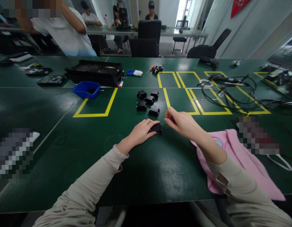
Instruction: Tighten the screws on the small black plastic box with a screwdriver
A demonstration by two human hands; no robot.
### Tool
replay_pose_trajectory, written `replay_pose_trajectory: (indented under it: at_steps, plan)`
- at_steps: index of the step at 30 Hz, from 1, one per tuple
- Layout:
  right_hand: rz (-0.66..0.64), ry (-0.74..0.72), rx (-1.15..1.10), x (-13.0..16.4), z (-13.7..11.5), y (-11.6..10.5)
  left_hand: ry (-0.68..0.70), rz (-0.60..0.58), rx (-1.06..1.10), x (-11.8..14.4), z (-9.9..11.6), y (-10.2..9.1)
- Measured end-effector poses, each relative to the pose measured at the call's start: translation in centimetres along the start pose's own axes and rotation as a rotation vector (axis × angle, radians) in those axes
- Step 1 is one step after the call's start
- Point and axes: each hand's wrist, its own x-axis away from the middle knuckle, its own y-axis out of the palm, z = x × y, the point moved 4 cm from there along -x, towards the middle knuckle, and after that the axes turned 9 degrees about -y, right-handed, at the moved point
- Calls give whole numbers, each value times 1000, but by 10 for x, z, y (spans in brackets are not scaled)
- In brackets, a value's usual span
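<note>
My left hand [143,130] is closed around a small black box [156,127] and holds it on the green table, fingers over the top and thumb along the near side. To its right, my right hand [180,121] pinches a screwdriver [164,125]. Its thin dark shaft slants down to the box's right side, while most of the handle is hidden in my fingers. Just beyond my hands lies a loose group of several similar black boxes, among them one nearest the hands [154,110] and one in the middle [149,100].
A blue bin [86,89] sits before a black tray [96,71] at the back left. Gloves [134,72], orange-black tools [156,69] and tangled cables [228,85] lie farther back. Pink cloth [233,157] lies under my right forearm. A person in white [63,31] stands across the table.
</note>
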Motion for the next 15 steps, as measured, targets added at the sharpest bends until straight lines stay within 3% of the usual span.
replay_pose_trajectory:
  at_steps: [15]
  plan:
    - [-1,42,131,-1,4,1,-7,-7,0,0,0,0]
